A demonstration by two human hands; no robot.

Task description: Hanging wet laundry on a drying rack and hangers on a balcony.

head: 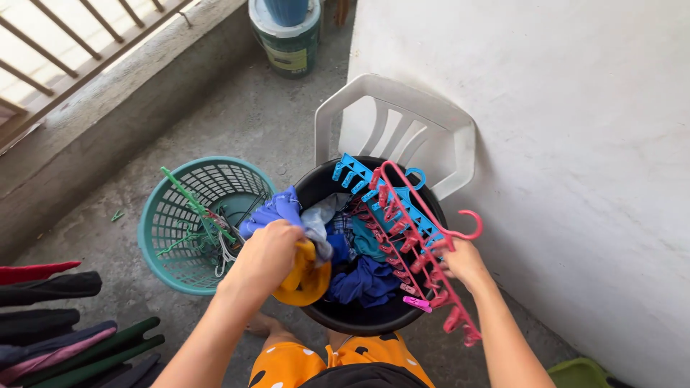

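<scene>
My left hand grips a yellow cloth at the near left rim of a black tub full of blue and grey laundry. A blue-purple garment drapes over the rim just above that hand. My right hand holds a pink clip hanger by its frame, with a blue clip hanger lying under it across the tub's right side. The tub sits on a white plastic chair.
A teal mesh basket holding green and white hangers stands left of the tub. Folded dark and red clothes lie at the lower left. A white wall rises on the right, a paint bucket stands behind, and a railing runs along the upper left.
</scene>
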